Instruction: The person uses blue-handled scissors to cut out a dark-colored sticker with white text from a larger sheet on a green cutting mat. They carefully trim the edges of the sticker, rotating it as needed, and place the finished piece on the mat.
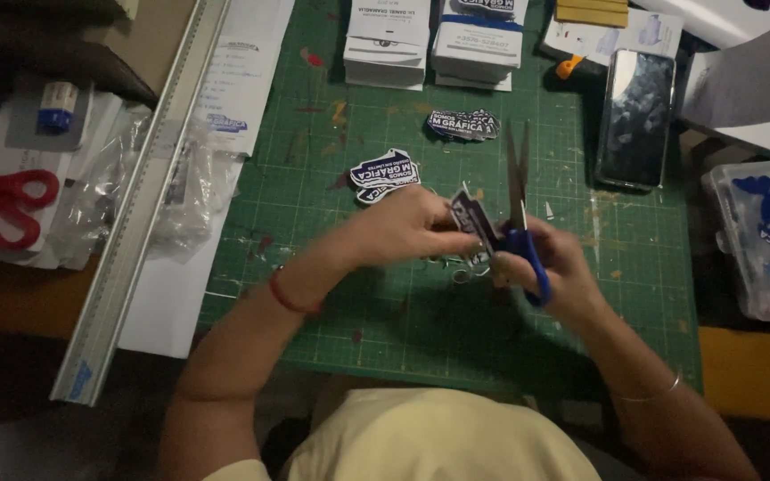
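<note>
Both hands worked mid-cut: left hand [403,227] pinched a dark printed sticker [472,218], right hand [550,267] gripped blue-handled scissors [519,209] (blades open); turning the sticker seemed due.

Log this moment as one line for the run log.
left hand: holds sticker | right hand: blue-handled scissors cutting it | surface: green cutting mat

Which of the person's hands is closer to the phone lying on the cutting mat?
Right. The right hand, holding the blue scissors, sits just below-left of the phone. The left hand, pinching a sticker, is farther left.
</note>
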